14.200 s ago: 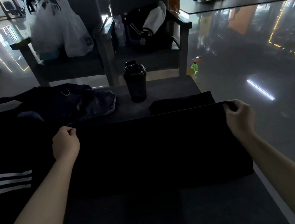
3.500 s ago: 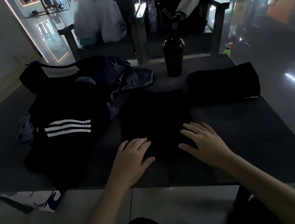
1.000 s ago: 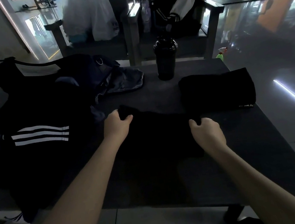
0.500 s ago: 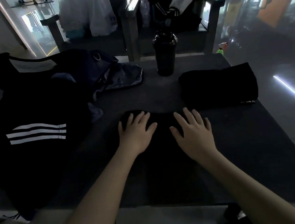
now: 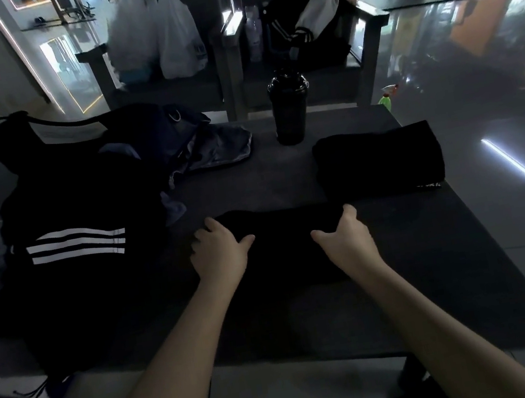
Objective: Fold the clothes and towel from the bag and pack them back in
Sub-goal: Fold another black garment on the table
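Black folded cloth is laid flat on the dark table, directly under both sets of fingers. Its left end is gripped by the left hand: thumb stretched inward on top, fingers bent down over the far left corner. Its right end is gripped by the right hand in the same way, thumb pointed inward, index finger hooked over the far edge. How far the fingertips reach under the cloth cannot be told; the fabric is too dark.

A second folded black piece is seen just beyond the right fingers and slightly outward, close to the held cloth; contact cannot be told. A black shaker bottle is stood upright further beyond, between the two hands' lines.

Outward of the left fingers, a black garment with three white stripes is heaped on the table. Beyond it a dark blue bag is slumped open, with grey-blue crumpled fabric spilled beside it toward the bottle.

Far beyond the fingers, white plastic bags and a black-and-white jacket are left on two chairs.
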Tool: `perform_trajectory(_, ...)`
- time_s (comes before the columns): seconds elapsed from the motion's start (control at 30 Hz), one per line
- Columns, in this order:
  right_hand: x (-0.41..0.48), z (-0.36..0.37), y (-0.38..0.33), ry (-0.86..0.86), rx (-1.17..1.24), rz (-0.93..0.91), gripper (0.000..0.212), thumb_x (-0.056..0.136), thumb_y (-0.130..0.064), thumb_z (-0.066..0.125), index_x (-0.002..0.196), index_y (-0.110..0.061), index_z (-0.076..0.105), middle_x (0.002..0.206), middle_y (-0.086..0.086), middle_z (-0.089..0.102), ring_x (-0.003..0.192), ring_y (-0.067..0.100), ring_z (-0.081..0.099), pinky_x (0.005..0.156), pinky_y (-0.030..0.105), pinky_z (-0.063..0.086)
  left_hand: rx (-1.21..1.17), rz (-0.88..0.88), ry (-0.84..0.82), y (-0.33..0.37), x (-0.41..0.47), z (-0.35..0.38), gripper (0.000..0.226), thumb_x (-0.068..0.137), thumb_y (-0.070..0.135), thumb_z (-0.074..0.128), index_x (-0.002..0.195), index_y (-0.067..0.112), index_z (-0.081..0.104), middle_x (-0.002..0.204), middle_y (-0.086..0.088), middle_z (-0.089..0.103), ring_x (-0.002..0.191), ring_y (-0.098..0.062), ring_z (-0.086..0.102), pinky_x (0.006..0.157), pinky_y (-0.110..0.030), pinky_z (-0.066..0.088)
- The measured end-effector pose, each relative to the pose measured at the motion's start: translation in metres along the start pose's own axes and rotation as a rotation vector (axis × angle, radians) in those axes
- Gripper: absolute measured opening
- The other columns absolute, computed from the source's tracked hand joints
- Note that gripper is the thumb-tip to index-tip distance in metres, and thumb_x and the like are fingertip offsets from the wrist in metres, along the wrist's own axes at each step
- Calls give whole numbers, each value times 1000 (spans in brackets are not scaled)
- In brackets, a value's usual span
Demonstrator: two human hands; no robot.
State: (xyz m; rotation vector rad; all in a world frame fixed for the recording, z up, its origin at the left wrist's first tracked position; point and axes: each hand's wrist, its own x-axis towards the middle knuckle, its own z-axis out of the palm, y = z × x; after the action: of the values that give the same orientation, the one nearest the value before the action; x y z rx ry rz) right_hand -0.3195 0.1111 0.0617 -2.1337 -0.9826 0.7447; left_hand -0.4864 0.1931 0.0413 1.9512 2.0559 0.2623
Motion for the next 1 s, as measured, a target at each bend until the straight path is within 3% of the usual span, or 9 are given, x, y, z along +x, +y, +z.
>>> perform_trajectory(0.07, 2, -5, -4, -56, 114, 102, 62, 85, -24, 68, 133, -2, 35, 95, 1, 54, 71, 11, 55, 51, 21, 45, -117, -78, -69, -1, 6, -5, 87, 78, 55, 68, 134, -2, 35, 125, -19, 50, 108, -32, 55, 84, -38, 48)
perform_trajectory(0.1, 3, -6, -3, -85, 159, 142, 53, 83, -22, 71, 123, -1, 44, 91, 2, 57, 65, 10, 55, 45, 20, 42, -173, -101, -107, -3, 8, -9, 81, 75, 54, 72, 126, -2, 44, 113, -15, 57, 98, -29, 59, 79, -36, 51)
perform_trajectory(0.17, 4, -6, 1, -129, 215, 175, 30, 80, -19, 73, 100, -3, 55, 85, 5, 63, 66, 13, 61, 47, 21, 45, -251, -113, -177, -7, 8, -16, 65, 73, 48, 76, 111, 0, 54, 89, -7, 58, 80, -23, 60, 70, -31, 51)
perform_trajectory(0.23, 2, -5, 5, -132, 254, 139, 24, 79, -19, 72, 94, -8, 57, 89, 5, 65, 73, 14, 63, 55, 24, 49, -304, -115, -205, -12, 5, -21, 55, 75, 41, 78, 105, 1, 55, 80, -3, 55, 73, -19, 56, 64, -28, 46)
perform_trajectory(0.43, -11, -13, 11, -41, 394, -132, 24, 84, -17, 67, 101, -29, 56, 89, -14, 61, 79, -4, 56, 59, 10, 40, -585, -34, -129, -13, -8, -27, 55, 81, 32, 73, 123, 5, 48, 114, -10, 59, 87, -19, 56, 69, -28, 44)
perform_trajectory(0.57, -2, -36, 9, -8, 445, -139, 22, 85, -16, 66, 104, -23, 59, 88, -11, 63, 78, 0, 59, 52, 6, 42, -721, 57, -118, 7, -13, -38, 53, 88, 28, 65, 132, 10, 42, 109, -1, 55, 79, -9, 53, 59, -20, 41)
perform_trajectory(0.7, 15, -72, 9, 17, 527, -78, 24, 86, -15, 61, 111, -12, 61, 90, 3, 67, 78, 16, 65, 56, 21, 47, -834, 92, -143, 39, -13, -44, 45, 90, 27, 62, 129, 13, 44, 107, 2, 57, 87, -11, 58, 65, -22, 45)
perform_trajectory(0.83, 34, -117, 6, 85, 511, -106, 18, 87, -12, 58, 106, -11, 59, 86, 5, 65, 71, 18, 64, 48, 21, 46, -931, 161, -158, 80, -10, -47, 43, 92, 24, 59, 131, 15, 43, 100, 7, 56, 87, -7, 57, 63, -20, 43)
perform_trajectory(1.0, 71, -169, -3, 210, 490, -173, 22, 85, -15, 61, 106, -12, 59, 92, 7, 66, 80, 22, 66, 62, 30, 51, -957, 278, -85, 146, 9, -53, 42, 94, 23, 57, 132, 14, 42, 93, 10, 55, 80, -3, 56, 59, -16, 42)
